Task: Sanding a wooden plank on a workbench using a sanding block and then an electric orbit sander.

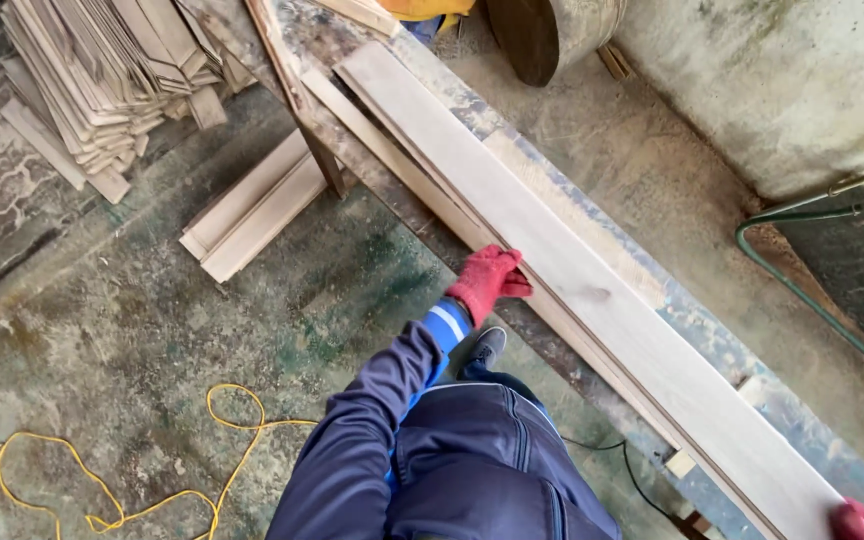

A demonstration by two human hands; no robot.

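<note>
A long pale wooden board [592, 290] lies diagonally on a worn workbench [712, 340], running from the upper middle to the lower right. A thinner strip [392, 160] lies along its near edge. My left hand [488, 280], in a red glove, grips the near edge of the board about halfway along. My right hand [857, 522], also in a red glove, is at the lower right corner on the board's near end; only part of it shows. My dark blue sleeve and trousers fill the bottom middle.
A stack of thin wood slats [102, 80] sits at the upper left. Short moulded planks [252, 205] lie on the stained concrete floor. A yellow cord [152, 480] loops at the lower left. A green hose [812, 300] runs at the right, a round drum [552, 35] at the top.
</note>
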